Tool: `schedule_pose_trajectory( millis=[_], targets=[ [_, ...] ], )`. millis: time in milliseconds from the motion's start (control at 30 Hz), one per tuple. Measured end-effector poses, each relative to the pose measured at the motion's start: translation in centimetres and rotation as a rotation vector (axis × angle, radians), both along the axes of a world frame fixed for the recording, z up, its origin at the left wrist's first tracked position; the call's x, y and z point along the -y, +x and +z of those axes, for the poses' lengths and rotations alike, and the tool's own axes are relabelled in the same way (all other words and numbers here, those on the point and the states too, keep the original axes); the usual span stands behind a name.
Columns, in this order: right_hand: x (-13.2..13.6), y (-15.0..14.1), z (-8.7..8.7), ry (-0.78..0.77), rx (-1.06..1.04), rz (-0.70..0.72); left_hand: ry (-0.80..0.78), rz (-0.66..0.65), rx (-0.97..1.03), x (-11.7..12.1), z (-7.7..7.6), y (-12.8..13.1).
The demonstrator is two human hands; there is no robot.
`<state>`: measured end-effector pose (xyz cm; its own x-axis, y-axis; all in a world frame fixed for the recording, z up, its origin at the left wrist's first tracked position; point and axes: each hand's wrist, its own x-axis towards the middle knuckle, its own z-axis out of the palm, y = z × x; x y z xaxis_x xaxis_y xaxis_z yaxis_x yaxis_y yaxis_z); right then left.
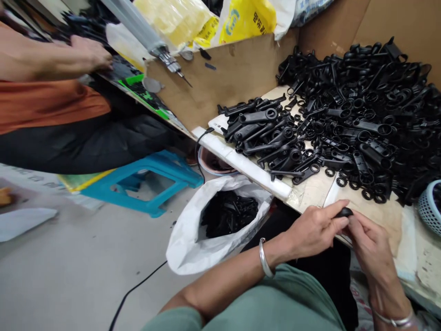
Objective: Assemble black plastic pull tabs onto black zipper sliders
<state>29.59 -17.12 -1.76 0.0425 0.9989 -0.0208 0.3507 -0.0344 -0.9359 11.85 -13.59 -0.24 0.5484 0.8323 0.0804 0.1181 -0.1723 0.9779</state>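
Observation:
Both hands meet at the table's front edge around one small black plastic part. My left hand pinches it between thumb and fingers from the left. From the right, the fingertips of my right hand close on its other end. Most of the part is covered by the fingers, so its full shape is hidden. Just beyond the hands lie several loose black rings and a large heap of black plastic parts. Left of that heap is a pile of long black arm-shaped pieces.
A white sack holding black parts stands open below the table edge. A light blue basket sits at the right. An electric screwdriver hangs above a cardboard divider. A co-worker's arm and a blue stool are at left.

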Motion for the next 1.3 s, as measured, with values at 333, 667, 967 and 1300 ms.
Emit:
schedule_pose_trajectory(
  millis=[333, 667, 967, 1300],
  targets=[
    [-8.6, -0.6, 4.0, 0.442, 0.921, 0.012, 0.649, 0.542, -0.376, -5.6, 4.4, -7.1],
    [-13.2, 2.1, 2.9, 0.599, 1.207, 0.062, 0.500, 0.776, -0.884, -17.4, 6.4, -13.1],
    [-8.7, 3.0, 5.6, 0.366, 0.672, 0.298, 0.680, 0.412, -0.345, -9.1, 6.7, -7.2],
    [-12.9, -1.5, 4.4, 0.372, 0.950, 0.204, -0.414, 0.106, 0.300, -3.6, -0.5, -3.4]
  ],
)
